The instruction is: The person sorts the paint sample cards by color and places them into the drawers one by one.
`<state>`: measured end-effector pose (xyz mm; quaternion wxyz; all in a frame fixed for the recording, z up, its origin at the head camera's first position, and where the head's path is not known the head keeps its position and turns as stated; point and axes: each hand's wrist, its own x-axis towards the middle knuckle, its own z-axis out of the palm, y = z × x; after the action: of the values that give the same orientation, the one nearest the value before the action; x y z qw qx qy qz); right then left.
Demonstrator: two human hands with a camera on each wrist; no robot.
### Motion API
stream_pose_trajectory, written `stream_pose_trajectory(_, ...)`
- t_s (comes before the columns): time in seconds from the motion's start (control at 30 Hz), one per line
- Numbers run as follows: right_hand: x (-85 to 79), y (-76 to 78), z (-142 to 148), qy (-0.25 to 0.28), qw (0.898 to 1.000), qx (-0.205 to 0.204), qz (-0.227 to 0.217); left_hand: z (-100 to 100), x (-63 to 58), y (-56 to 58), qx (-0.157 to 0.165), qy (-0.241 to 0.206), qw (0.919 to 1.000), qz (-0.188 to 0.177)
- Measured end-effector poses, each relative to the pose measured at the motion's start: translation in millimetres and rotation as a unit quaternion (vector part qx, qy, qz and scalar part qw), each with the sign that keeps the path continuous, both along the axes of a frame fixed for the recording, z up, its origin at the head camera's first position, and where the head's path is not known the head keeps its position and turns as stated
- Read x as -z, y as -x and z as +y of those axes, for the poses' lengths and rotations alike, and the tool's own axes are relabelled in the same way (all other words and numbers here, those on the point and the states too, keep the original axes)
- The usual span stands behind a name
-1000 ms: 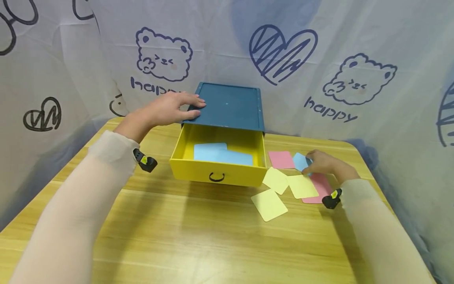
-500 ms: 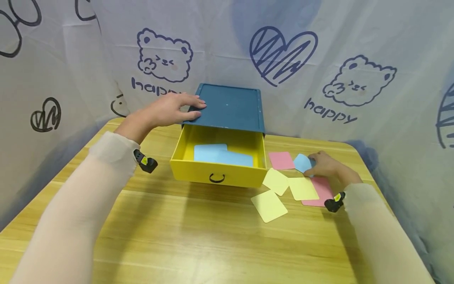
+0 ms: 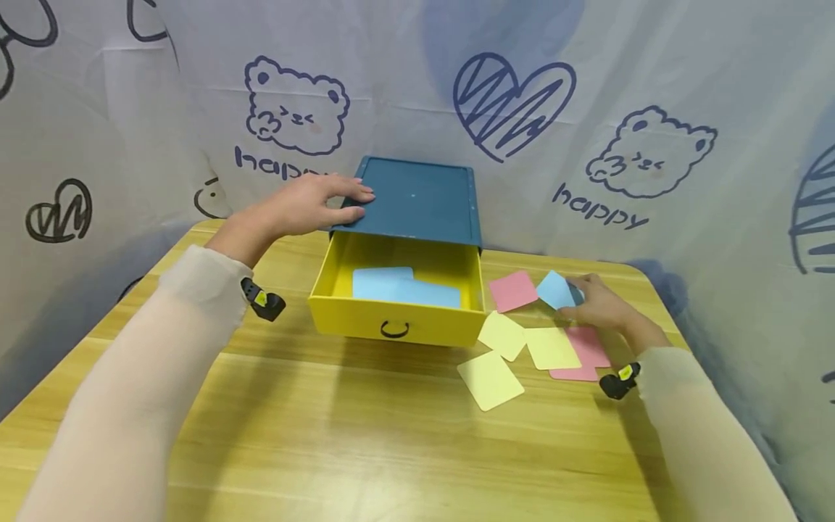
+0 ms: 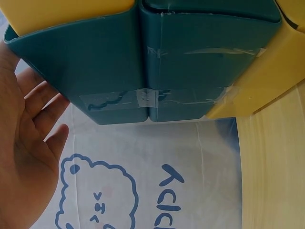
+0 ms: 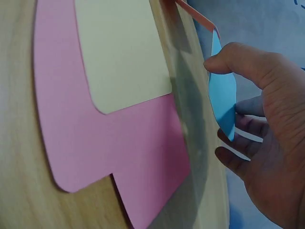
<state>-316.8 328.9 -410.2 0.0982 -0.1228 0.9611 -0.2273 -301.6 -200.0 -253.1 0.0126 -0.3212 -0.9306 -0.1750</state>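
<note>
My left hand [image 3: 313, 203] rests on the left edge of a dark blue drawer box [image 3: 424, 203], fingers extended over its top. A yellow drawer [image 3: 352, 319] is pulled out of the box, with blue cards [image 3: 407, 290] lying in it. My right hand [image 3: 600, 308] pinches a blue card [image 5: 221, 95] between thumb and fingers, lifted on edge over the table. Close to that card's far end, a pink card [image 3: 512, 291] is partly raised in the right wrist view. Pale yellow cards [image 3: 491, 380] and overlapping pink cards [image 3: 590, 348] lie right of the drawer.
The wooden table [image 3: 293, 435] ends at the right not far beyond my right hand. A white printed cloth [image 3: 404, 87] hangs behind the box. Underneath, in the left wrist view, a second casing [image 4: 190, 62] sits against the first, with another yellow part [image 4: 267, 76] beside it.
My right hand has drawn slightly right with the blue card, which has tilted up. The pink card beside it has turned. The left hand stays on the box.
</note>
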Motion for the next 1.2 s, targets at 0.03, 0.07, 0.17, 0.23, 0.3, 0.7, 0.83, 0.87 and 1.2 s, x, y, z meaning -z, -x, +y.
stream_pose_trajectory(0.03,-2.3,-1.4,-0.4,0.001,1.0,0.001,0.002,0.0,-0.1,0.2,0.001,0.0,1.0,0.0)
stream_pose_trajectory(0.07,-4.8,-3.0,-0.8,0.0,1.0,0.001,0.006,0.0,-0.1,0.2,0.001,0.0,1.0,0.0)
stream_pose_trajectory(0.17,-13.7,-7.9,-2.0,-0.003,1.0,-0.005,0.017,0.1,-0.4,0.0,0.0,0.0,1.0,0.0)
stream_pose_trajectory(0.23,-20.1,-11.2,-2.7,-0.01,1.0,-0.01,0.027,0.4,-0.8,-0.4,0.0,-0.001,1.0,-0.001)
stream_pose_trajectory(0.3,-26.5,-15.0,-3.5,-0.01,0.999,-0.02,0.037,0.7,-0.9,-1.3,-0.001,-0.001,1.0,-0.001)
stream_pose_trajectory(0.7,-67.2,-48.8,-19.3,0.012,0.994,-0.076,0.074,2.9,-0.5,-6.5,-0.003,-0.004,1.0,0.004)
stream_pose_trajectory(0.83,-76.6,-57.6,-28.1,0.025,0.992,-0.086,0.094,3.2,-0.5,-5.1,-0.002,-0.003,1.0,0.001)
stream_pose_trajectory(0.87,-79.3,-60.0,-30.7,0.025,0.991,-0.087,0.1,3.0,-0.1,-5.0,-0.003,-0.003,1.0,0.002)
stream_pose_trajectory(1.2,-108.8,-81.9,-56.5,0.066,0.973,-0.15,0.162,3.2,0.7,-2.1,0.001,-0.003,1.0,0.008)
